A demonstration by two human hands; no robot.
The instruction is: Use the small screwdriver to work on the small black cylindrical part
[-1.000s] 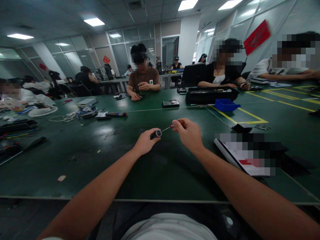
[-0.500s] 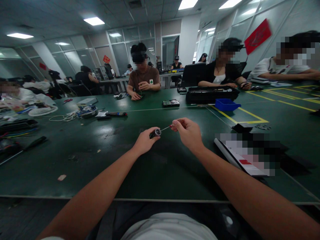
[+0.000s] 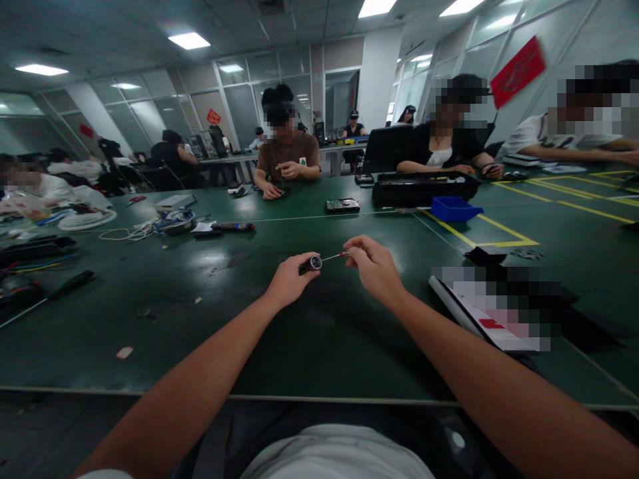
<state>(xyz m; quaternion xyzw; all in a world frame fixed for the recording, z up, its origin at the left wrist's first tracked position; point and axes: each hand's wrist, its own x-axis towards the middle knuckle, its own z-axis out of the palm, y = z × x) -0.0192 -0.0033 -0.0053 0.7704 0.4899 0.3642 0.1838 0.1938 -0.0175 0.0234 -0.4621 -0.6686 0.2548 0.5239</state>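
My left hand [image 3: 290,281] is wrapped round a small dark cylindrical part [image 3: 310,265] whose round, silver-rimmed end faces right. In my right hand [image 3: 373,266] the fingers pinch the red handle of a thin screwdriver [image 3: 332,257]. Its metal shaft runs left, and the tip meets the round end of the part; whether it sits in a screw is too small to tell. Both hands are raised over the green table [image 3: 279,352].
Across the table are a circuit board [image 3: 342,205], a long black housing [image 3: 424,190] and a blue bin [image 3: 455,209]. A black-handled tool [image 3: 233,227] and a screwdriver [image 3: 72,286] lie left. A white-edged panel [image 3: 486,313] is right. A person [image 3: 287,150] sits opposite.
The fingers of my right hand have shifted on the screwdriver's handle, which shows less between them. My left hand and the dark part have stayed nearly still.
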